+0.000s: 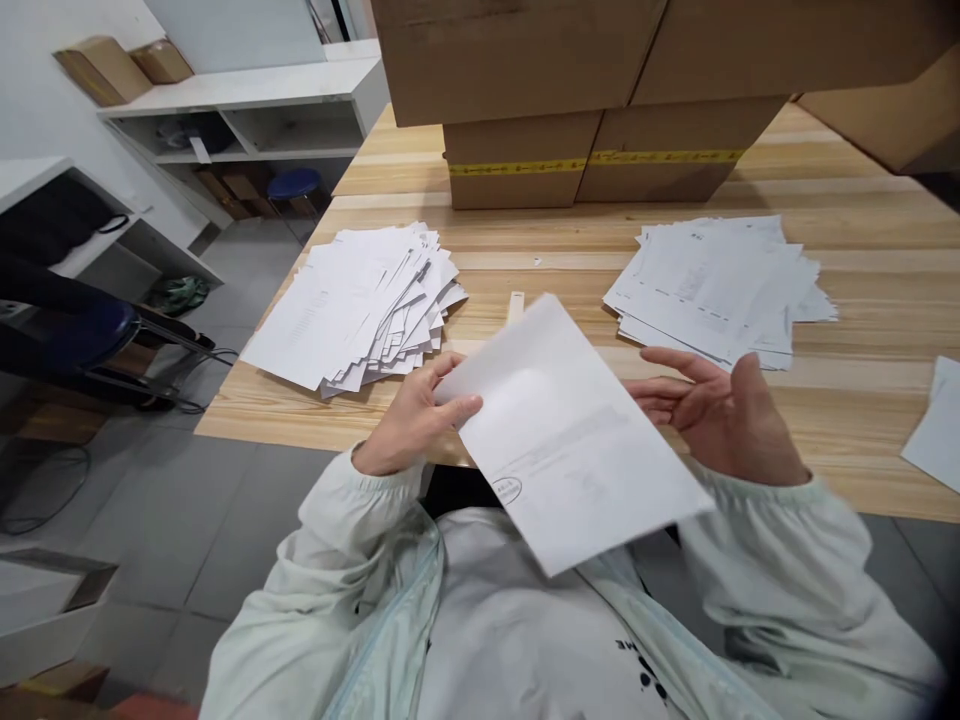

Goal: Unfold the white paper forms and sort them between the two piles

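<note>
A white sheet of paper (574, 440) with faint print and a small oval stamp is held over the table's front edge, tilted. My left hand (420, 410) pinches its left corner, thumb on top. Beside the sheet's right edge is my right hand (709, 410), palm turned up and fingers apart; some fingertips are hidden behind the paper. A thick, uneven pile of printed sheets (352, 305) lies to the left. To the right is a flatter pile of printed sheets (712, 285), just beyond my right hand.
Stacked cardboard boxes (517, 150) with yellow tape stand at the back of the wooden table (525, 235). A small pale strip (516, 306) lies behind the held sheet. More paper (937, 425) is at the far right. Stools (294, 184) and white shelves (247, 95) stand left.
</note>
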A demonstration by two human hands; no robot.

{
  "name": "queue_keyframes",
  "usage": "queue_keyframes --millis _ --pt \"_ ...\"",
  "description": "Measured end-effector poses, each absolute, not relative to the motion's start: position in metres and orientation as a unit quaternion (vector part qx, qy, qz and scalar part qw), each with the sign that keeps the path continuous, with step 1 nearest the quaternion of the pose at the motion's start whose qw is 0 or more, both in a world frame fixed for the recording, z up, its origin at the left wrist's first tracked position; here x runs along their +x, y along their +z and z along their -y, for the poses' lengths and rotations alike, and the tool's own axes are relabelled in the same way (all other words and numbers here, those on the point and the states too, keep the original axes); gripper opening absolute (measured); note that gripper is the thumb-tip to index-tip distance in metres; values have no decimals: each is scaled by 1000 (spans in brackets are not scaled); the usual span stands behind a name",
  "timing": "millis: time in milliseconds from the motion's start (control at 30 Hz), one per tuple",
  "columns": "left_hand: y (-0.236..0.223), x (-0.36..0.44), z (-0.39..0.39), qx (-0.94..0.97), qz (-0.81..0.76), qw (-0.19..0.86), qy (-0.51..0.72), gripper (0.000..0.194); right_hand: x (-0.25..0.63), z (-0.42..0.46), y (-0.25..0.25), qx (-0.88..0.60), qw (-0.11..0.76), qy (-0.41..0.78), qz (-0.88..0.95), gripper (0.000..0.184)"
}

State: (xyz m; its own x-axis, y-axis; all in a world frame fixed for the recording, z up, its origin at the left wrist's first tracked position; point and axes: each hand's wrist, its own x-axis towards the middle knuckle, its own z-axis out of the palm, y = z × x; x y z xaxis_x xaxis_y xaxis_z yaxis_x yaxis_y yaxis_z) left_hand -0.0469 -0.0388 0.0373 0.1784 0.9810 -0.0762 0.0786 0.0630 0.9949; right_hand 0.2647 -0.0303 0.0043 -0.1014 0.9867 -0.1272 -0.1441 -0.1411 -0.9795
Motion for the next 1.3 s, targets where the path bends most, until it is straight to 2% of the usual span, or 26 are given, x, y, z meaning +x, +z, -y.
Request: queue_keyframes --millis 33,100,167,233,333,400,533,800,967,1133,1300 --pt "43 -46 33 578 -476 543 379 26 271 22 10 -458 429 616 476 70" --pt "51 -40 23 630 -459 529 336 17 270 11 19 -461 360 617 527 63" --pt "57 -29 18 636 -452 500 375 15 256 8 22 -484 370 558 563 45" --pt "61 -19 17 604 -435 467 477 23 236 10 22 -488 478 449 576 31" --pt "65 -9 22 571 -395 419 586 35 211 15 20 -433 692 251 520 21" --pt "63 -5 25 580 -385 382 608 32 201 17 16 -409 753 185 481 17" --pt "42 1 27 594 -402 332 613 21 193 17 -2 -414 741 210 486 19" --pt "22 8 22 587 -416 294 629 21 195 15 -17 -481 672 223 518 30" --pt "11 11 18 618 -418 227 625 56 195 17 -16 -497 658 231 517 36" --pt "1 10 18 647 -435 143 610 62 195 23 -19 -511 638 286 501 37" --pt "-6 11 22 660 -441 106 599 66 195 32 -26 -525 626 332 472 39"
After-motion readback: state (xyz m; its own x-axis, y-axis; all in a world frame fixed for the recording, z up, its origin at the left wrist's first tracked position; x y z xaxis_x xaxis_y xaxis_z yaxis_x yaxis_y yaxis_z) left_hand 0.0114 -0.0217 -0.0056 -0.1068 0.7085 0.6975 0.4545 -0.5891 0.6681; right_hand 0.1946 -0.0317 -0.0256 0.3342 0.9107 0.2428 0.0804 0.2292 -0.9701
